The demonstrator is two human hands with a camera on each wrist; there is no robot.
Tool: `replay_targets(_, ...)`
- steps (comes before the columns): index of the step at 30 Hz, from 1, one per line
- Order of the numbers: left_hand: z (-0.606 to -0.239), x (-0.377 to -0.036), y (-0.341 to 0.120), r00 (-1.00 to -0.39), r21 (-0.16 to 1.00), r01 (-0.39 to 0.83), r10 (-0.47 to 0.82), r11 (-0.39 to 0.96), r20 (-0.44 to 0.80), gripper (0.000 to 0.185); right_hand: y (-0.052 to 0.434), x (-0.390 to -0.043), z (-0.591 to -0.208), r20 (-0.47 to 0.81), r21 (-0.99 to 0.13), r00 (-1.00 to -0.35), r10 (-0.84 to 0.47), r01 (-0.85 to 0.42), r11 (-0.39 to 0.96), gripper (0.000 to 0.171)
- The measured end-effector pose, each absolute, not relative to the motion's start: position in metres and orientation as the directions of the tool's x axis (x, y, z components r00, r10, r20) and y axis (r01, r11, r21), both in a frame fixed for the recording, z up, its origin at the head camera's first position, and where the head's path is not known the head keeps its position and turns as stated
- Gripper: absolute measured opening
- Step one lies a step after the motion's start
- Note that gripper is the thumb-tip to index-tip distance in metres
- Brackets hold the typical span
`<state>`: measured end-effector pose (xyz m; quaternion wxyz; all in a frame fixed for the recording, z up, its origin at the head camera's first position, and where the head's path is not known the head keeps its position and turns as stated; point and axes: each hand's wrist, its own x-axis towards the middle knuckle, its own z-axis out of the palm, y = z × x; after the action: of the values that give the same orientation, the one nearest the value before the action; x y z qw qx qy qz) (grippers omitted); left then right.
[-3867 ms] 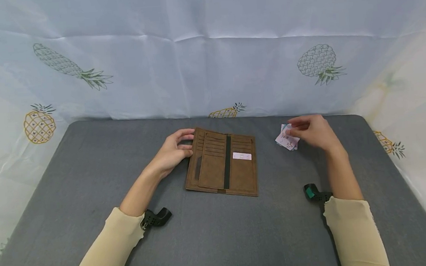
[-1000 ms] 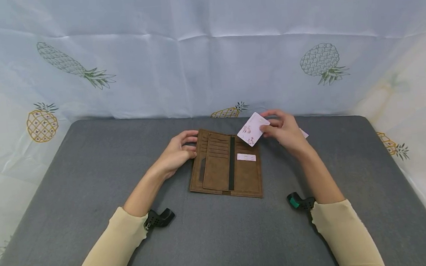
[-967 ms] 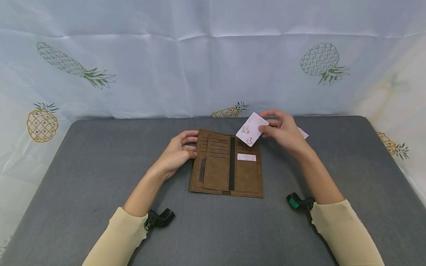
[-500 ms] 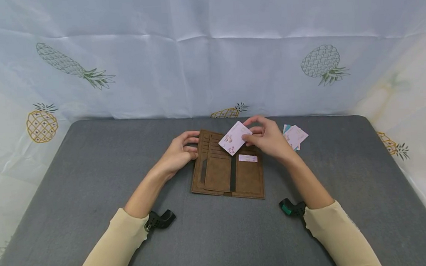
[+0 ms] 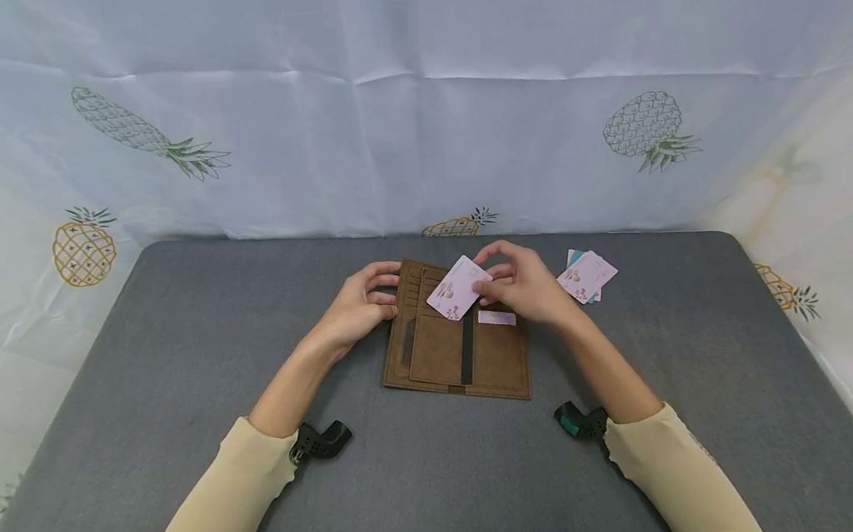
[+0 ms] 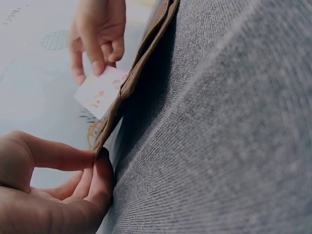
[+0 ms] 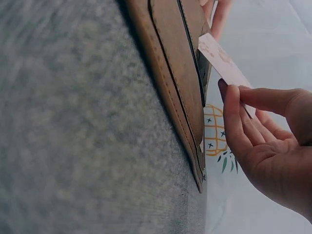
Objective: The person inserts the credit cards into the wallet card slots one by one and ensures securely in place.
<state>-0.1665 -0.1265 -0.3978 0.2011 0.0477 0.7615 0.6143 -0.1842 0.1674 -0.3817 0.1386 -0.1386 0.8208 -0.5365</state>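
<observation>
No text can be read here. The white card (image 5: 458,288) in the right hand (image 5: 522,285) shows only small pink pictures, and the print on the white label (image 5: 497,318) of the wallet (image 5: 453,337) is too small.

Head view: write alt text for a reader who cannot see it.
A person's right hand pinches a white card over an open brown wallet on a grey table, while the left hand holds the wallet's left edge. More cards lie to the right.

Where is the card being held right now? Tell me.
In the head view the card is pinched in the right hand, over the upper middle of the open wallet, between both hands.
</observation>
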Motion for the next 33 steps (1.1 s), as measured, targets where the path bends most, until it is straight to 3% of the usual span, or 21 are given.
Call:
replay_targets(13, -0.3979, -0.1620, -0.1243, -0.907, 0.955, -0.163, 0.343, 0.247, -0.243, 0.073, 0.1633, -0.1789, -0.3863, -0.114, -0.882, -0.861, -0.496, -0.142, 0.450, 0.037)
replay_targets(33, -0.3977, -0.1612, -0.1241, -0.901, 0.961, -0.152, 0.368, 0.230, -0.231, 0.073, 0.1591, -0.1752, -0.3866, -0.130, -0.852, -0.807, -0.576, -0.206, 0.482, 0.035)
